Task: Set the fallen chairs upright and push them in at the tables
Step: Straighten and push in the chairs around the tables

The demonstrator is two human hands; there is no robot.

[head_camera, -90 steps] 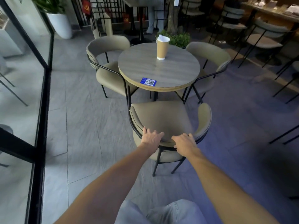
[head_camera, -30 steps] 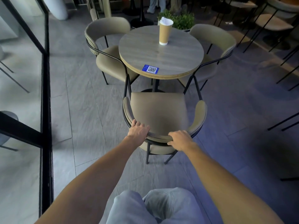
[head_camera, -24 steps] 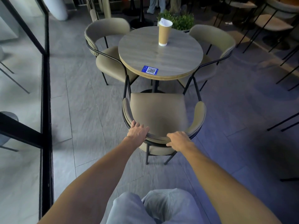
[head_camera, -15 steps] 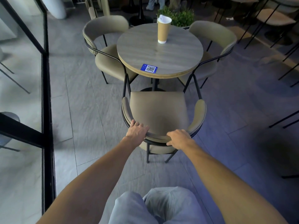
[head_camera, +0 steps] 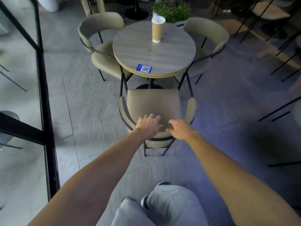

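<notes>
A beige padded chair (head_camera: 153, 103) with a black metal frame stands upright in front of me, its seat front at the near edge of the round wooden table (head_camera: 154, 53). My left hand (head_camera: 149, 124) hovers over the left part of the curved backrest with fingers spread. Over the middle of the backrest, my right hand (head_camera: 179, 129) has its fingers loosely curled; neither hand grips the chair. Two more beige chairs stand upright at the table, one at the left (head_camera: 101, 23) and one at the right (head_camera: 206, 30), both pushed in.
A paper cup (head_camera: 157, 31) and a blue QR sticker (head_camera: 144, 68) sit on the table. A black-framed glass partition (head_camera: 44, 79) runs along the left. A potted plant (head_camera: 171, 8) is behind the table. Dark chair legs (head_camera: 276, 111) stand at the right.
Both hands have let go of the backrest and lifted, the left one spreading its fingers. The chair has stayed close to the table edge.
</notes>
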